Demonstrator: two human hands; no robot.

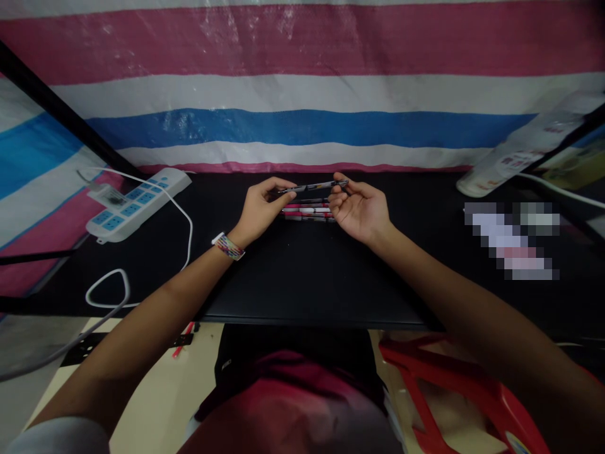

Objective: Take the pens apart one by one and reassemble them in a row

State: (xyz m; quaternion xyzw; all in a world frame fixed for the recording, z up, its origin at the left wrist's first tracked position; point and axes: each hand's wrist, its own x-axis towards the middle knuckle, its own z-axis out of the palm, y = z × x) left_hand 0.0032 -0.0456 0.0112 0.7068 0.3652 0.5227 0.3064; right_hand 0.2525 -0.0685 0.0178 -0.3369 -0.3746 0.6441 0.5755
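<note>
A slim pen (314,186) with a dark and clear barrel is held level above the black desk. My left hand (265,205) pinches its left end between thumb and fingers. At its right end, the thumb and index finger of my right hand (362,208) close round the tip, with the other fingers curled. Just below and nearer to me, several more pens (309,210) with pink, white and dark parts lie side by side on the desk. Their right ends are partly hidden behind my right hand.
A white power strip (172,183) with blue sockets lies at left, its white cable (190,233) looping over the black desk (307,277). At right, a clear bottle (482,170) leans near blurred items (513,243). A red plastic stool (454,378) stands below; striped sheeting (307,126) hangs behind.
</note>
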